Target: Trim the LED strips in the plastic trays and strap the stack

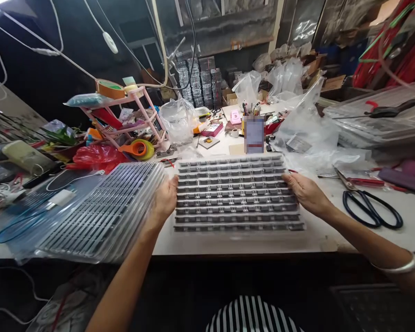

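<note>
1. Striped cloth (251, 316) shows at the bottom edge, nearest the camera.
2. The person's left hand (166, 196) grasps the left edge of a tray (233, 200) of dark strips in rows.
3. The right hand (306, 193) pinches its right edge; a bangle (403, 266) circles that arm.
4. The tray is between both hands at the table's (318, 237) front; whether it touches the tabletop is unclear.
5. Stacked trays (103, 212) lie left of it, scissors (371, 210) right, a pink rack (124, 117) behind the stack.

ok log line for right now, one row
left hand: grip on tray's left edge | right hand: grip on its right edge | tray: ridged, above white table
</note>
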{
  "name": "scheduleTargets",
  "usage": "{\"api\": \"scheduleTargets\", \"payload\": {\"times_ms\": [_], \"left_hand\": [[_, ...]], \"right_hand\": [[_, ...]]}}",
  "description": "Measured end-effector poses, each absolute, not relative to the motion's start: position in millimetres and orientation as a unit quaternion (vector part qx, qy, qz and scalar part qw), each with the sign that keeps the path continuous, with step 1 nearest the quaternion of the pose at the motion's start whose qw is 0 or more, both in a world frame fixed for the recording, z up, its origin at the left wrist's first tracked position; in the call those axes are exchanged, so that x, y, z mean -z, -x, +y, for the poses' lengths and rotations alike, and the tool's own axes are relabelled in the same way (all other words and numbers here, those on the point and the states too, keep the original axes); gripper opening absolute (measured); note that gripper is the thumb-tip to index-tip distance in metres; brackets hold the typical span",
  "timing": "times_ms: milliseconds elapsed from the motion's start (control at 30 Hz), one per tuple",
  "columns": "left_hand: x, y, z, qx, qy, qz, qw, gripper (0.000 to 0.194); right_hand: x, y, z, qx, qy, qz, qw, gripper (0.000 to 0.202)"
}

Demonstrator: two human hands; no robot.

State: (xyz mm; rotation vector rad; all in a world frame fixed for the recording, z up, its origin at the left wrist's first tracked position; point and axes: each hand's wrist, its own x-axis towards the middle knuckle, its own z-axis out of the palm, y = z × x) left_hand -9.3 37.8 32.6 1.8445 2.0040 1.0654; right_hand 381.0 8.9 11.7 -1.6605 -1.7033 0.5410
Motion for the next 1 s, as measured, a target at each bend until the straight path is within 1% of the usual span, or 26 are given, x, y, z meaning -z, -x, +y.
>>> {"api": "scheduleTargets", "payload": {"times_ms": [100,167,300,367,400,433,500,533,567,600,667,767,833,933,1000], "left_hand": [[-14.1,8.2,23.3,-0.227,-0.636,0.731,0.096,0.055],[-2.8,4.0,20.4,-0.152,-0.635,0.753,0.083,0.055],[5.7,-3.1,24.3,-0.056,-0.64,0.764,0.058,0.056],[6.1,-2.0,18.9,-0.044,-0.649,0.758,0.043,0.054],[7.2,-0.1,12.3,-0.044,-0.654,0.754,0.037,0.052],[9.3,2.6,3.4,-0.05,-0.661,0.748,0.031,0.05],[16.8,8.8,-18.4,-0.083,-0.678,0.73,0.028,0.05],[21.5,11.4,-29.0,-0.12,-0.687,0.716,0.028,0.049],[26.1,13.2,-37.9,-0.155,-0.689,0.707,0.031,0.047],[30.0,13.9,-44.1,-0.186,-0.686,0.703,0.036,0.045],[34.4,12.6,-46.9,-0.234,-0.664,0.707,0.065,0.041],[34.5,9.0,-33.9,-0.273,-0.635,0.714,0.117,0.038],[33.5,9.0,-24.3,-0.291,-0.631,0.706,0.138,0.038],[30.2,10.4,-20.4,-0.316,-0.638,0.682,0.167,0.044],[23.6,8.6,-24.8,-0.367,-0.623,0.659,0.207,0.047]], "right_hand": [[7.8,-384.4,0.1,-0.246,0.656,-0.673,0.238,0.052],[13.2,-383.6,-0.5,-0.241,0.671,-0.681,0.167,0.052],[9.1,-376.8,1.2,-0.154,0.712,-0.685,0.021,0.056],[9.6,-375.0,-7.1,-0.122,0.733,-0.67,-0.003,0.056],[12.2,-374.8,-15.2,-0.117,0.742,-0.66,0.012,0.056],[16.4,-374.9,-25.8,-0.117,0.748,-0.652,0.046,0.056],[28.0,-374.4,-50.9,-0.118,0.732,-0.653,0.156,0.058],[34.3,-373.3,-63.2,-0.11,0.711,-0.661,0.213,0.059],[40.2,-371.4,-73.7,-0.095,0.692,-0.671,0.249,0.059],[45.1,-368.7,-81.3,-0.071,0.682,-0.676,0.268,0.058],[51.3,-361.0,-86.0,-0.032,0.674,-0.685,0.275,0.052],[53.2,-348.4,-72.6,-0.022,0.672,-0.688,0.273,0.049],[52.9,-343.4,-61.4,-0.044,0.665,-0.686,0.291,0.049],[50.8,-343.2,-54.8,-0.108,0.646,-0.675,0.34,0.047],[45.2,-345.8,-56.8,-0.149,0.632,-0.659,0.379,0.046]]}}
